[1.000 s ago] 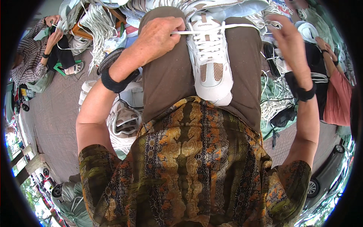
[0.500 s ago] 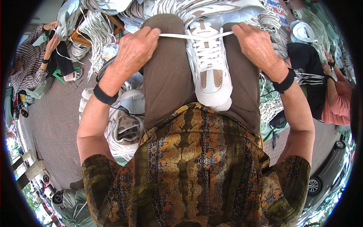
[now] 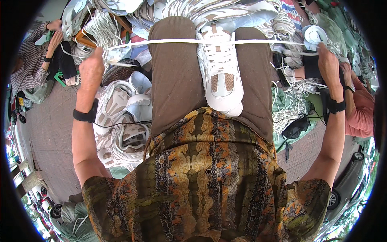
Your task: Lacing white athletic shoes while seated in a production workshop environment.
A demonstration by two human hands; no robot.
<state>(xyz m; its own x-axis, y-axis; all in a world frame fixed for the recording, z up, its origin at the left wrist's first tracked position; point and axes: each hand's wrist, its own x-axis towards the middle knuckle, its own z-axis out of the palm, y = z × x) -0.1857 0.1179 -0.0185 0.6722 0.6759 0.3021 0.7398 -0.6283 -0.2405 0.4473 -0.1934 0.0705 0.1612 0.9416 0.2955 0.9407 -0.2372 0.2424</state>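
The left hand [image 3: 92, 67], at nine o'clock from the white shoe [image 3: 225, 101], and the right hand [image 3: 330, 66], at three, each pinch the white lace [image 3: 173, 41] in curled fingers, now spread well outside the knees instead of over them as half a second ago. The lace's shallow V has become a nearly straight line across the shoe, which stays between the trousered thighs [image 3: 175, 76], toe toward the person. Farther out, piled uppers [image 3: 229, 13] sit at twelve, more shoes [image 3: 113, 103] at eight and tangled laces [image 3: 291, 108] at four.
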